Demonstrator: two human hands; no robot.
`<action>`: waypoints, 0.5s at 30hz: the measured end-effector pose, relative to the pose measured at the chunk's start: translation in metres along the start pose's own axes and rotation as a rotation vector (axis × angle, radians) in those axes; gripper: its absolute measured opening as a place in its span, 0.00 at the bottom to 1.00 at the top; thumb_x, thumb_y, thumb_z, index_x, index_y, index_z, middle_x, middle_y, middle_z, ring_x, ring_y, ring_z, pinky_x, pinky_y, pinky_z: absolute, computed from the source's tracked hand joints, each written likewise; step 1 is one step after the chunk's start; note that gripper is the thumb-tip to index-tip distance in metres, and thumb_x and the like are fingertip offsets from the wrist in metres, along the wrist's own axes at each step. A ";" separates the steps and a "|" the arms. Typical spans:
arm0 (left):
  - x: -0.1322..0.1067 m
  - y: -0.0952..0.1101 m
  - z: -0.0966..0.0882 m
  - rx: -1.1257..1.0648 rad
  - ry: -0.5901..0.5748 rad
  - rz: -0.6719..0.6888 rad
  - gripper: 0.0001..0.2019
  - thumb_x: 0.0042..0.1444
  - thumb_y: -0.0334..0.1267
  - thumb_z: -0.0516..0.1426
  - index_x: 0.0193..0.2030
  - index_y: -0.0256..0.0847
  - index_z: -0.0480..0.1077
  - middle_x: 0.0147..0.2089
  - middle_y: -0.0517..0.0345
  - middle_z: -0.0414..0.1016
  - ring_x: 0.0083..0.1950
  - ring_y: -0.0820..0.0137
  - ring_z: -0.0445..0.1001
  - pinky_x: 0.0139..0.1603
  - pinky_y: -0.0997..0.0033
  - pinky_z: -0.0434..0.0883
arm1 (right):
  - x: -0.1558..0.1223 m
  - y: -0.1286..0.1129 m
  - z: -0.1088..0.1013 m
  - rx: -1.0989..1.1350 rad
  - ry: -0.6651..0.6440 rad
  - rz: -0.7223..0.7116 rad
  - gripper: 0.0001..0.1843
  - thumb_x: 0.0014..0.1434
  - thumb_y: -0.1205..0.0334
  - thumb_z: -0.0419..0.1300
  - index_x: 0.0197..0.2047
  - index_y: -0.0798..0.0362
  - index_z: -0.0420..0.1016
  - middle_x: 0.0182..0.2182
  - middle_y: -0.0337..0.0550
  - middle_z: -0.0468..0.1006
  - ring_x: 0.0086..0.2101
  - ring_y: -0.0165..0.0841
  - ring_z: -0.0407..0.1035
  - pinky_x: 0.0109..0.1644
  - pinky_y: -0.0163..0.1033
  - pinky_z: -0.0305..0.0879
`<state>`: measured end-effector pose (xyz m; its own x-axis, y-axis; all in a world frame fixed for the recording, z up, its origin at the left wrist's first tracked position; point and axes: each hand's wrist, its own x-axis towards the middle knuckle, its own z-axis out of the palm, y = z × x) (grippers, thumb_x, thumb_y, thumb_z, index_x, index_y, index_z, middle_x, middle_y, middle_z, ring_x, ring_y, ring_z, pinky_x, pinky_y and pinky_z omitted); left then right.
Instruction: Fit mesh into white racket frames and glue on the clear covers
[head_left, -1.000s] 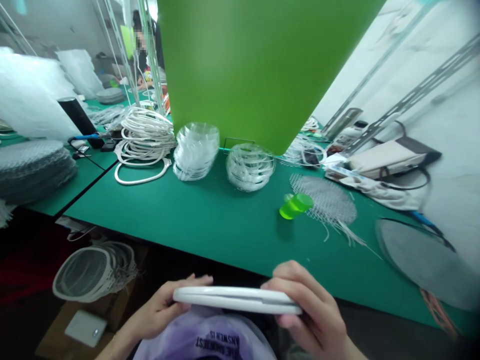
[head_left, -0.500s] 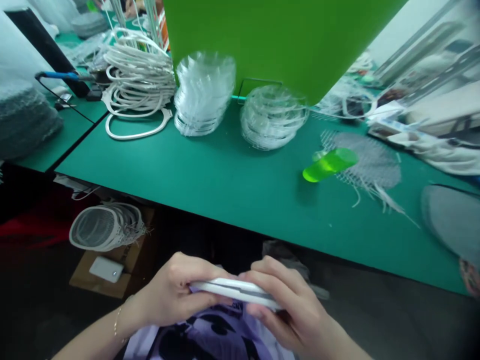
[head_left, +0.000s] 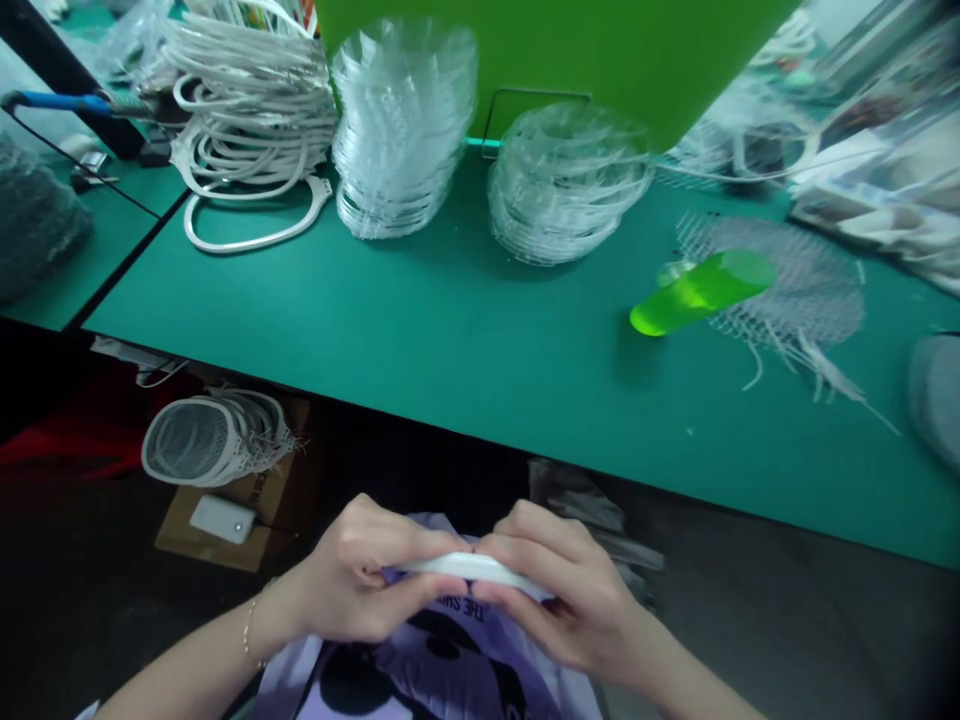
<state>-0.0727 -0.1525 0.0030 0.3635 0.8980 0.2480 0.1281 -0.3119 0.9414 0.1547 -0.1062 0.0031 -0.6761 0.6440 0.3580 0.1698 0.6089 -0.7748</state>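
Observation:
My left hand (head_left: 382,570) and my right hand (head_left: 559,585) pinch a white plastic frame (head_left: 476,567) between thumbs and fingers. It is held edge-on to me, just above my lap, so its face is hidden. The two hands nearly meet at its middle. Similar white oval frames (head_left: 255,120) are heaped on the bench at the back left, one lying at the front of the heap. Beside them stand a tall stack of clear plastic ovals (head_left: 401,140) and a lower stack of clear rings (head_left: 566,185).
A green translucent cylinder (head_left: 701,292) rests by a grey mesh piece (head_left: 806,285) with loose strands on the green bench (head_left: 450,340). Below, meshed frames (head_left: 199,440) and a white device (head_left: 223,518) sit on a cardboard box (head_left: 262,540). A blue-handled tool (head_left: 64,102) lies left. A green panel (head_left: 555,50) stands behind.
The edge gap seen earlier along the white frame no longer shows; its edge looks like one piece. My right thumb has shifted left, closer to my left thumb. The camera view has shifted slightly.

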 end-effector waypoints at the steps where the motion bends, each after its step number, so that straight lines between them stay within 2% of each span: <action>1: -0.001 -0.003 -0.003 -0.013 0.007 -0.005 0.14 0.59 0.28 0.63 0.52 0.36 0.77 0.34 0.53 0.84 0.26 0.72 0.80 0.29 0.78 0.74 | -0.003 0.004 -0.001 0.004 0.013 0.021 0.14 0.69 0.52 0.57 0.43 0.54 0.74 0.29 0.43 0.74 0.28 0.30 0.67 0.29 0.35 0.61; 3: -0.005 -0.010 -0.010 -0.022 0.023 -0.023 0.14 0.58 0.28 0.63 0.52 0.38 0.78 0.36 0.53 0.84 0.27 0.72 0.80 0.29 0.79 0.74 | -0.010 0.011 -0.002 -0.011 0.045 0.051 0.17 0.66 0.47 0.59 0.42 0.54 0.73 0.30 0.44 0.75 0.30 0.30 0.68 0.30 0.35 0.64; 5: -0.007 -0.015 -0.017 -0.011 0.030 -0.042 0.12 0.58 0.29 0.64 0.49 0.38 0.79 0.35 0.54 0.84 0.28 0.71 0.81 0.28 0.79 0.74 | -0.018 0.018 -0.001 -0.055 0.054 0.043 0.16 0.67 0.48 0.57 0.41 0.54 0.72 0.29 0.43 0.75 0.29 0.30 0.68 0.30 0.34 0.63; 7: -0.007 -0.017 -0.022 0.038 0.033 -0.050 0.11 0.59 0.29 0.63 0.49 0.37 0.78 0.38 0.52 0.85 0.33 0.69 0.83 0.34 0.78 0.77 | -0.021 0.021 0.002 -0.117 0.049 0.000 0.14 0.71 0.52 0.53 0.41 0.55 0.71 0.27 0.41 0.74 0.27 0.28 0.66 0.28 0.34 0.60; 11: 0.000 -0.013 -0.023 0.130 -0.007 -0.021 0.13 0.61 0.30 0.62 0.52 0.36 0.75 0.44 0.49 0.84 0.44 0.65 0.83 0.45 0.72 0.78 | -0.013 0.017 0.008 -0.276 0.037 -0.058 0.19 0.73 0.52 0.47 0.36 0.54 0.68 0.24 0.39 0.71 0.24 0.28 0.61 0.25 0.35 0.51; 15: 0.007 -0.011 -0.019 0.048 -0.031 -0.010 0.12 0.61 0.29 0.62 0.51 0.38 0.77 0.41 0.52 0.84 0.38 0.67 0.84 0.41 0.74 0.78 | -0.004 0.013 0.007 -0.358 -0.017 -0.063 0.20 0.74 0.54 0.44 0.34 0.53 0.67 0.21 0.37 0.68 0.23 0.28 0.60 0.23 0.36 0.46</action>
<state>-0.0888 -0.1365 -0.0011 0.3904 0.8914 0.2303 0.1762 -0.3179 0.9316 0.1553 -0.1043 -0.0118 -0.7047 0.5937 0.3885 0.3654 0.7730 -0.5186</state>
